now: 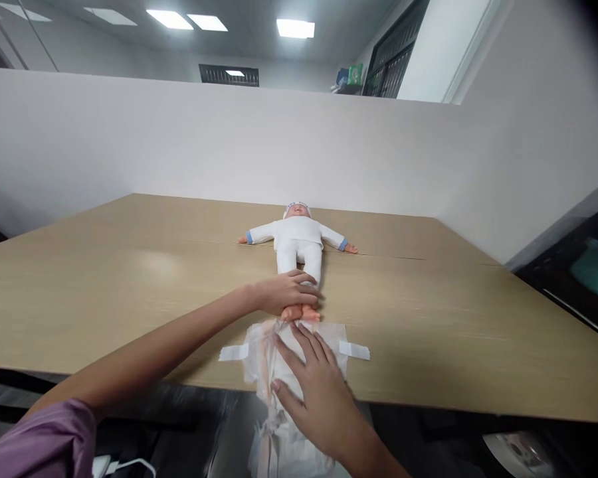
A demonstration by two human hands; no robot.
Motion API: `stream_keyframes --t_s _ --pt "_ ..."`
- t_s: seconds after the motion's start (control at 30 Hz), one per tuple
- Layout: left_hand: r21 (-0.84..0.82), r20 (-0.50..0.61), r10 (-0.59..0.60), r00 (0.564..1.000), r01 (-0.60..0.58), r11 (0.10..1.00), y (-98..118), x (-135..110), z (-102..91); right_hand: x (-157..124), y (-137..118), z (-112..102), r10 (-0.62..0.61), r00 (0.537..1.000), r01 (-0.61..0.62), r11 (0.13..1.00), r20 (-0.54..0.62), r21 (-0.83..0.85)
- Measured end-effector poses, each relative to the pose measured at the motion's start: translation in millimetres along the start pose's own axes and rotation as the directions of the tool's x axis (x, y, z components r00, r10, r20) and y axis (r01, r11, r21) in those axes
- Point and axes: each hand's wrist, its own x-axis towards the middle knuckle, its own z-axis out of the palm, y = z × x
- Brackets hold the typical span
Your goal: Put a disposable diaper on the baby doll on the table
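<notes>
A baby doll (298,230) in a white outfit with blue cuffs lies on its back on the table, arms spread, head toward the wall. My left hand (290,291) is closed over its lower legs, just above the bare feet (301,313). Nearer to me an unfolded white diaper (279,378) lies below the feet, its two side tabs (355,350) stretched out. Its lower part hangs over the table's front edge. My right hand (313,385) rests on the diaper with fingers spread and covers part of its middle.
The wooden table (144,279) reaches back to a white partition wall (219,146). Below the front edge, at the left, a white cable (134,463) shows. A round pale object (521,455) sits under the table at the right, beside dark items.
</notes>
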Motion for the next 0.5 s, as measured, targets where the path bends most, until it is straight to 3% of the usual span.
stream_keyframes --t_s 0.1,0.23,0.33,0.5 --pt "-0.128 -0.073 -0.026 0.997 0.016 0.992 -1 7 -7.9 3 6 -2 0.011 0.998 -0.013 1.000 0.062 0.025" --pt "-0.368 -0.169 -0.148 0.974 0.077 0.927 -10 14 -42.2 14 21 -10 0.003 0.987 -0.015 0.997 0.160 0.074" --pt "-0.493 -0.229 -0.293 0.928 0.149 0.857 -22 19 -72.7 31 34 -16 -0.030 0.979 0.012 0.996 0.200 0.090" --pt "-0.635 -0.360 -0.374 0.855 0.070 0.770 -47 22 -99.1 82 60 -15 -0.055 0.980 0.047 0.998 0.189 0.048"
